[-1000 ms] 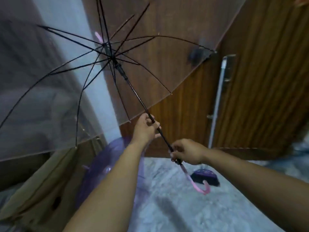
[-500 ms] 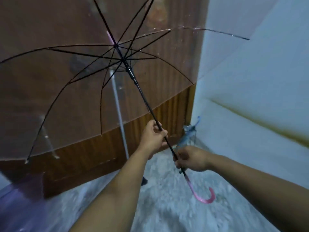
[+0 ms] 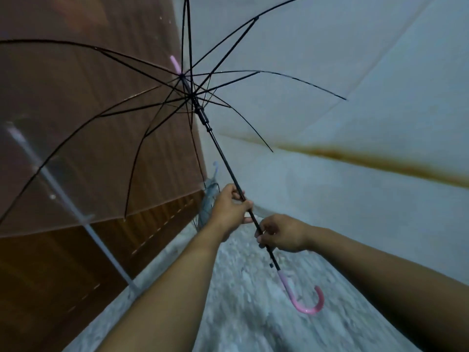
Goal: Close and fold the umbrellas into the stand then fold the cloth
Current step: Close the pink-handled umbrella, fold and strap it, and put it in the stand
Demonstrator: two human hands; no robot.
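Observation:
An open transparent umbrella (image 3: 218, 148) with black ribs, a black shaft and a pink hooked handle (image 3: 308, 304) fills the upper view, its canopy spread. My left hand (image 3: 229, 208) grips the shaft higher up. My right hand (image 3: 281, 236) grips the shaft lower down, just above the pink handle. A folded, clear bluish umbrella (image 3: 206, 199) leans upright in the corner just behind my left hand. No stand or cloth is in view.
A brown wooden door (image 3: 76, 250) with a long pale bar handle (image 3: 101, 247) stands at left. A pale wall (image 3: 355, 186) with a rusty brown streak runs along the right. Speckled grey floor (image 3: 241, 301) lies below.
The view has swung right, from the door to the corner and pale wall. The open umbrella moved with it; both hands keep their grip on the shaft.

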